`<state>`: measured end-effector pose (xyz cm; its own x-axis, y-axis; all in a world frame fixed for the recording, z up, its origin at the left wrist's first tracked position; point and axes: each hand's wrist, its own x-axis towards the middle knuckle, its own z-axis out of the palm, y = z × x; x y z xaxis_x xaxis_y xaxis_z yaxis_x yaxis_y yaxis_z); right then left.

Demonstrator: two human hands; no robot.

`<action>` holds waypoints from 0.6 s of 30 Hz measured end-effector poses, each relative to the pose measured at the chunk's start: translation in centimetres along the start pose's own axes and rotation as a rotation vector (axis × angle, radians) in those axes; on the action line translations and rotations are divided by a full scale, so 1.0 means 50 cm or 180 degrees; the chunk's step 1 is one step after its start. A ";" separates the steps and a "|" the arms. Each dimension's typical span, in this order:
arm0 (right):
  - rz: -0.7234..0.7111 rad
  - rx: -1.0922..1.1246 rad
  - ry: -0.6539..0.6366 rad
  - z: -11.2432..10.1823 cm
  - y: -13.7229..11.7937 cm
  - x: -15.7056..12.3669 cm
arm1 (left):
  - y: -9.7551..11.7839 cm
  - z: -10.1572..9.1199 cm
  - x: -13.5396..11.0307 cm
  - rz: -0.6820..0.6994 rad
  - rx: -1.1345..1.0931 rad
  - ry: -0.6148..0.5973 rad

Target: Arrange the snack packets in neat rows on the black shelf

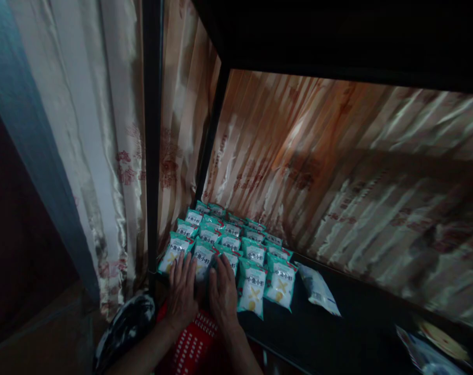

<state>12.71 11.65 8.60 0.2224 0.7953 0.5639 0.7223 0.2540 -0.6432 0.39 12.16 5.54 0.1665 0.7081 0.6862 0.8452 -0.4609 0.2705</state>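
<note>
Packets of teal-and-white glossy plastic film, small and pillow-shaped with dark lettering (254, 289), stand in close rows on a black, flat shelf (361, 336), just right of the black, straight, upright near post (153, 156). They lean back row upon row, their printed faces turned outward; the packing probably lets each soft pouch prop up its neighbour, and the shelf corner beside the near post likely keeps the rows from sliding.

The left hand (182, 289), nearer the near post, lies palm down with its fingers straight and slightly spread over the front-row packets. The right hand (224, 291), farther right of the near post, lies much the same way, fingertips on the neighbouring pouches. Neither is clenched; both look laid loosely on the film, a pose that suggests steadying or evening the row. One front packet shows between them, but I cannot tell whether the palms press on it.

A pale, blue-marked plastic packet (318, 289) lies tilted to the right of the rows, apart from them and farther from the near post. Below the hands, right of the near post's foot, is a red, perforated plastic basket (189, 346). Pleated, cream, red-printed fabric curtain (283, 161) hangs behind the rows.
</note>
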 end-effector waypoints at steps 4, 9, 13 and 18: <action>-0.0013 0.0007 0.0021 0.003 -0.005 0.005 | -0.014 0.013 -0.007 0.0046 -0.0073 -0.0084; 0.0026 -0.0051 -0.0016 0.004 -0.003 0.013 | -0.017 0.020 -0.007 -0.0138 -0.0044 -0.0095; 0.0032 -0.0141 0.0058 0.011 0.006 0.017 | -0.017 0.020 -0.004 -0.0154 -0.0080 -0.0046; 0.0135 -0.0228 0.0053 0.018 0.003 0.026 | -0.016 0.020 -0.004 -0.0209 -0.0186 -0.0053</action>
<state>12.54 13.22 8.77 0.2643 0.7952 0.5458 0.7568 0.1799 -0.6285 0.19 12.92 4.52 0.1205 0.7463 0.6546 0.8235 -0.4434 0.3538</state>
